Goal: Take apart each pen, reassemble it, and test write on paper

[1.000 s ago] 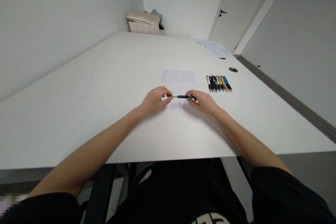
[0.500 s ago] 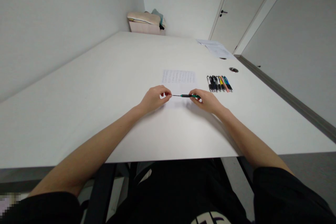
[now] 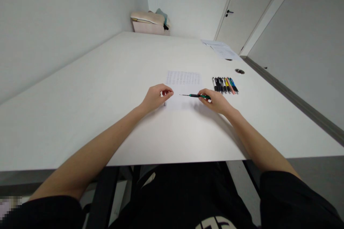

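My right hand (image 3: pixel 217 101) is closed round the rear end of a green and black pen (image 3: pixel 197 96), whose thin tip sticks out to the left over a printed sheet of paper (image 3: pixel 183 82). My left hand (image 3: pixel 156 97) rests on the white table (image 3: pixel 107 107) at the sheet's left edge, fingers curled in a pinch on a small part I cannot make out. A small gap separates the left fingers from the pen's tip.
A row of several pens (image 3: pixel 224 85) lies to the right of the sheet. Further back are a round cable hole (image 3: pixel 239 71) and loose papers (image 3: pixel 221 49). A box with cushions (image 3: pixel 149 23) stands in the far corner; a door (image 3: pixel 249 3) is on the right.
My hands have drawn apart: the right hand moved right with the pen, and the pen's thin front end has slid out of the left hand's fingers.
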Motion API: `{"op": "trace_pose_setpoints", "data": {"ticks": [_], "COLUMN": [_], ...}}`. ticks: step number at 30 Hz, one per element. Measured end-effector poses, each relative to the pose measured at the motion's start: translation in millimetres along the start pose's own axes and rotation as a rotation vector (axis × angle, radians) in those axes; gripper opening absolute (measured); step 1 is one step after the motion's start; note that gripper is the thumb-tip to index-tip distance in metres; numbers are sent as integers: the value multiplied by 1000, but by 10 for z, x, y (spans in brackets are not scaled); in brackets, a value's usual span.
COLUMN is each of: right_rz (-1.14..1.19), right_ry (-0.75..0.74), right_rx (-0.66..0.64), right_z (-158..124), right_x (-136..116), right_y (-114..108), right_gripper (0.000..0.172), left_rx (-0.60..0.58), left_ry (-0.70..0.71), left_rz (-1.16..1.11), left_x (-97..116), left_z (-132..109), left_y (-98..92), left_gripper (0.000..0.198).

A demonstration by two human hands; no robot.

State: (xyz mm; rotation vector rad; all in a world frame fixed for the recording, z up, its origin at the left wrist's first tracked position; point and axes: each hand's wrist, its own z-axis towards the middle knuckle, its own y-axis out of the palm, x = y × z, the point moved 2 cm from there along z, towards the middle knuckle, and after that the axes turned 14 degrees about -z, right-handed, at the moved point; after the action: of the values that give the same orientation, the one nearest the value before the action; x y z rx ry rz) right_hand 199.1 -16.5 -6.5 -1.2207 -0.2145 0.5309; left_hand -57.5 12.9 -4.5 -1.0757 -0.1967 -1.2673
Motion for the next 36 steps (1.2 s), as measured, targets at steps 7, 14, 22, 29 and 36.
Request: {"op": "trace_pose_setpoints", "data": {"ticks": [7, 14, 22, 29, 36], "right_rz": [13, 10, 16, 23, 12], "right_ry": [20, 23, 24, 23, 26], "right_rx": [0, 5, 1, -10, -13], "right_z": [-7, -10, -11, -8, -5], "right_x": [41, 36, 45, 47, 40], "right_y": [-1, -16, -2, 6, 0], "right_gripper": [18, 17, 18, 18, 18], "left_rx": [-100, -368, -498, -532, -542], "left_ry": [-57, -37, -128, -178, -167], "left_rz": [-38, 72, 203, 256, 261], "left_x": [-26, -12, -19, 5, 20], "left_z": [16, -44, -98, -109, -110], "left_y": [-42, 36, 80, 80, 76], "left_gripper": [20, 17, 19, 21, 22]}}
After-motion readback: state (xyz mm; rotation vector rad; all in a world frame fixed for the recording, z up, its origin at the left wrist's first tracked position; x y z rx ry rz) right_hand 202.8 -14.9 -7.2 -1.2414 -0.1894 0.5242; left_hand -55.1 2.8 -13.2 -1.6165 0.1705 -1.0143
